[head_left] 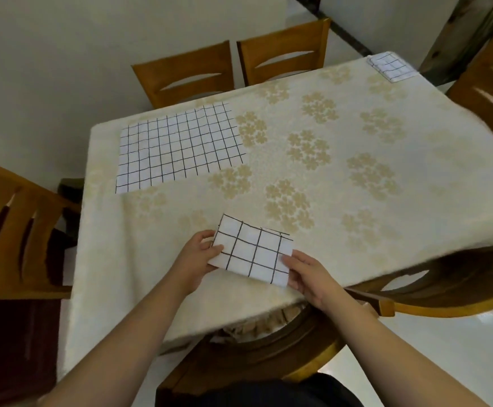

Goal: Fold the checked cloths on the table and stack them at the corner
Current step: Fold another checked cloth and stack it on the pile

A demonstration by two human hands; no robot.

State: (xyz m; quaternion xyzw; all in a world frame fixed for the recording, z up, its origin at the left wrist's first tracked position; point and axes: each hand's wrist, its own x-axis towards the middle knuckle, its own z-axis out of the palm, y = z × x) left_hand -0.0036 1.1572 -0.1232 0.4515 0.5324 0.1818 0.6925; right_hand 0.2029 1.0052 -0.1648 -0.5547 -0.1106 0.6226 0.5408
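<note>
Both hands pinch a folded white black-checked cloth (pixel 254 254) at lower centre: left hand (pixel 197 259) its left edge, right hand (pixel 307 273) its right. Unfolded checked cloth (pixel 178 146) upper left; folded stack (pixel 390 66) top right corner of floral cream tablecloth (pixel 356 171).

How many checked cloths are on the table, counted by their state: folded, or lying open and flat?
Folded, held in both hands: 1, the folded cloth between left hand and right hand.
Folded, at the far corner: at least 1, the corner stack; its layers cannot be told apart.
Open and flat: 1, the unfolded cloth.
Total: at least 3.
</note>
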